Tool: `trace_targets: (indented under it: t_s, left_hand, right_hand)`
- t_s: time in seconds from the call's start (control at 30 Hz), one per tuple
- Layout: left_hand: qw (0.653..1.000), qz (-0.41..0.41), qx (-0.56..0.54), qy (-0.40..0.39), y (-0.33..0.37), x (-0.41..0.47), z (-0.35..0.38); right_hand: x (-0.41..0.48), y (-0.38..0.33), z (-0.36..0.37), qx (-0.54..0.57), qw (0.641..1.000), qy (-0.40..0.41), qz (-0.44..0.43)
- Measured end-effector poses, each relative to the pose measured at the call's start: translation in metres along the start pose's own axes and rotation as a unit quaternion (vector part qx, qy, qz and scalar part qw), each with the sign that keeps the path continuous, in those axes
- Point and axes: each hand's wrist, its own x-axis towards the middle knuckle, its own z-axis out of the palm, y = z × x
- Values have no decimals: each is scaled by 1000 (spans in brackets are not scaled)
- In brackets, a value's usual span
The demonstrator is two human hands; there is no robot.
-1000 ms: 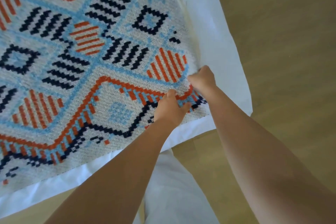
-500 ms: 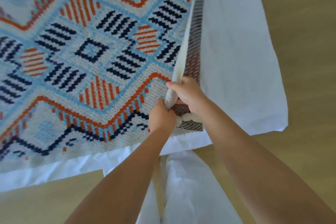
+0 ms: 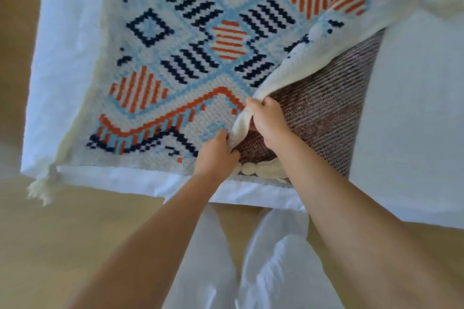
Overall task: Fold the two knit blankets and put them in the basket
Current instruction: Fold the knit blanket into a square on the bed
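Both hands' grips, left hand (image 3: 216, 155) and right hand (image 3: 268, 121), clench the knit blanket (image 3: 175, 40) on white sheet (image 3: 411, 108).

a white sheet (image 3: 414, 108) covers the raised surface, its near edge hanging just over a pale wooden floor (image 3: 75, 246). soft, even light falls across both, with the sheet looking faintly blue in places.

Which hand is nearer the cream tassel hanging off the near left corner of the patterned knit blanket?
Left. The left hand grips the blanket's near edge, right of the cream tassel. The right hand lifts the turned-back edge farther right.
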Motion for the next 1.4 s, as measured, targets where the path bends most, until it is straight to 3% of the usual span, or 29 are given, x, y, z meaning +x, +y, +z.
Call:
trace_targets:
  t_s: [0.27, 0.47, 0.6, 0.73, 0.9, 1.1, 1.2, 1.4]
  left_hand:
    - [990, -131, -3, 49, -156, 41, -131]
    - [962, -262, -43, 58, -241, 32, -166]
    - [970, -216, -18, 113, -264, 24, -177]
    - [984, -145, 24, 104, -286, 23, -189]
    - [982, -150, 32, 110, -308, 27, -201]
    - [970, -220, 30, 96, -318, 24, -191]
    - [962, -259, 12, 83, -316, 24, -187]
    - [978, -185, 88, 35, -327, 5, -207]
  right_hand:
    - [12, -58, 180, -31, 996, -80, -7]
    - [13, -59, 275, -243, 965, -89, -31]
    - [8, -61, 307, -283, 952, -100, -65]
    - [11, -66, 326, -288, 949, -90, -89]
    - [11, -69, 343, -308, 932, -68, -180]
    - [16, -54, 355, -381, 908, -133, -112]
    - [12, -44, 345, -365, 909, -185, -81]
    - [1, -33, 327, -387, 894, -197, -107]
